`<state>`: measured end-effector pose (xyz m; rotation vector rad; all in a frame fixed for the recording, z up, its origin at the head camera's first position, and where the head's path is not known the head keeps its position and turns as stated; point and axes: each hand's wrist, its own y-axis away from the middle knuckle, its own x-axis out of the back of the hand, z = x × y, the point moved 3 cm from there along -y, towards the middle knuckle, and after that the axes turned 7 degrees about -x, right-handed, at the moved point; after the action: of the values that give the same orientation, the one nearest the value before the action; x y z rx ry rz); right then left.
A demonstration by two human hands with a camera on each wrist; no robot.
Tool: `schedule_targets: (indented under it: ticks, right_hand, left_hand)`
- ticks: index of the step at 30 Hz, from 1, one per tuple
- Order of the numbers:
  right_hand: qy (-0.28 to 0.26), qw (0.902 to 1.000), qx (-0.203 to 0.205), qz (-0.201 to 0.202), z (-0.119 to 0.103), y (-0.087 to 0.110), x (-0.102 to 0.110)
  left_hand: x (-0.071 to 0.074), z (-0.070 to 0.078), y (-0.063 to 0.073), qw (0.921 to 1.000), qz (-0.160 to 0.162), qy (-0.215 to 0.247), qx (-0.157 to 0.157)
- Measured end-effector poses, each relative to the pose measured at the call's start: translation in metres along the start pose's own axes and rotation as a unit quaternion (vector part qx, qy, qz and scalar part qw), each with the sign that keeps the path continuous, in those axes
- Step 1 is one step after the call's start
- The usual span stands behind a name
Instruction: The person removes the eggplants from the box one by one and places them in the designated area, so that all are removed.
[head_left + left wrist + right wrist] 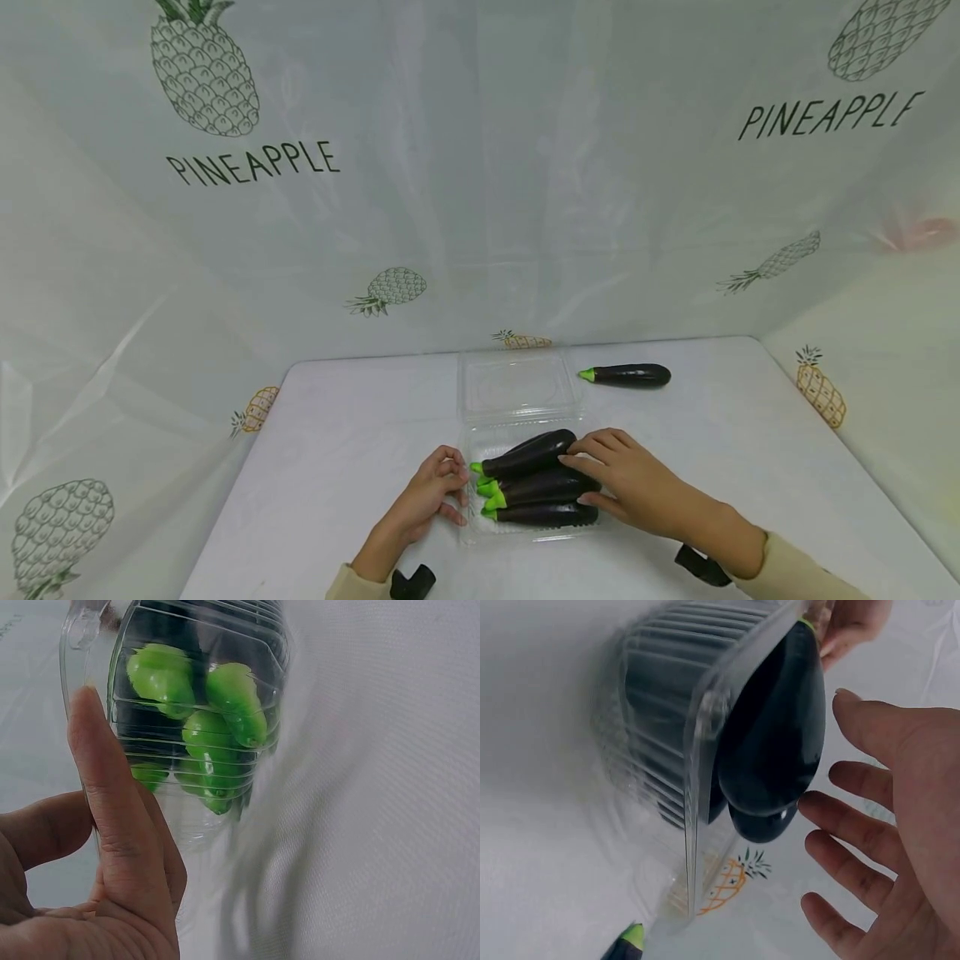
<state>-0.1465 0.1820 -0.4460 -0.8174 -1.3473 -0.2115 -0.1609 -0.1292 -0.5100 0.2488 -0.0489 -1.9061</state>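
Observation:
Several dark eggplants (528, 454) with bright green stem ends lie side by side in a clear plastic clamshell container (480, 533), stems toward the left. My left hand (435, 492) is at the container's left rim; in the left wrist view its thumb and fingers close about the rim, beside the green stem ends (217, 750). My right hand (630, 483) reaches over the right side, fingers spread, fingertips at the rounded ends of the eggplants. In the right wrist view, one fingertip meets the top eggplant (780, 742), which rises above the rim.
The container's hinged lid (517, 387) lies open behind the base. One more eggplant (633, 376) lies on the white table (360, 408) at the back right. A pale curtain (487, 167) printed with pineapples hangs behind and around the table.

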Motion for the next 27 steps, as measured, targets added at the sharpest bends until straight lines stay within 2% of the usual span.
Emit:
schedule_targets:
  ticks: [7, 21, 27]
  right_hand:
    - [0.017, 0.9998, 0.010, 0.007, -0.0050, -0.0009, -0.0035]
    - [0.048, 0.9989, 0.001, 0.001, -0.0089, -0.0019, -0.0107]
    - [0.034, 0.9994, -0.002, 0.011, -0.0097, -0.0024, -0.0043]
  left_hand:
    - [-0.0010, 0.0014, -0.0001, 1.0000, -0.001, -0.003, -0.001]
    - [-0.0002, -0.0001, 0.0000, 1.0000, 0.001, 0.006, -0.005]
    - [0.0001, -0.0008, -0.0001, 1.0000, -0.002, 0.005, -0.005]
